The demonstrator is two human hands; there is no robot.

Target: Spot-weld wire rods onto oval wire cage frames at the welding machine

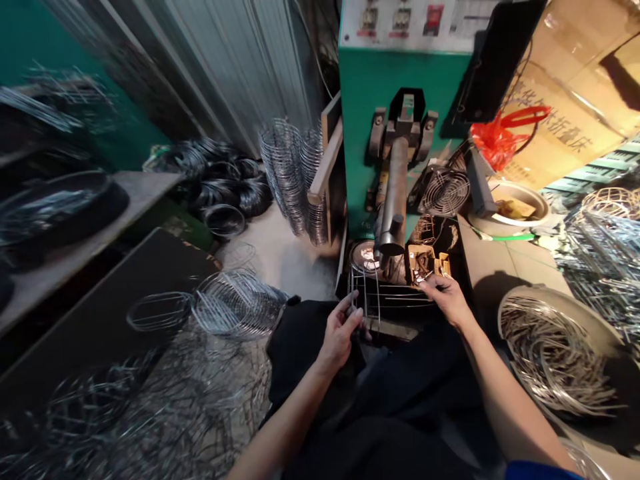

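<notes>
My left hand (341, 331) is closed on a wire frame (365, 290) of thin parallel rods, which stands in front of the green machine (363, 133). My right hand (447, 298) is pinched at the front edge of a small yellow box (421, 263); whatever lies between its fingertips is too small to name. The machine's thick metal cylinder (399, 193) juts out above and between both hands. A round dish (365, 256) with pale pieces sits left of the cylinder's end.
Stacked wire rings (293, 177) stand left of the machine. A heap of wire frames (235, 303) lies at the left. On the right are a basin of bent wires (550, 353), a round bowl (520, 230), a red bag (497, 141) and piled wire parts (607, 267).
</notes>
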